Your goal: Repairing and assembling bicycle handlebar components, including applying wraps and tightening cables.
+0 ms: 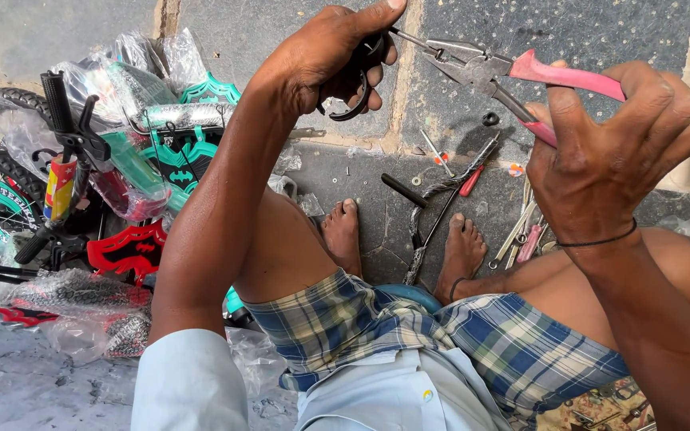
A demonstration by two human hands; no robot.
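Head view shows your right hand (608,156) closed around the pink-handled pliers (493,73), whose nose grips a thin metal pin running into the small black curved part (357,84) pinched tight in your left hand (325,56), both raised above your knees. If you squeeze unevenly, the nose may slip off the pin and nick your left fingers, or the part may drop among the loose tools (441,191) on the stone floor (584,28) by your feet.

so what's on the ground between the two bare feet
In the head view, a braided grey cable lies on the stone floor between the left foot and right foot.
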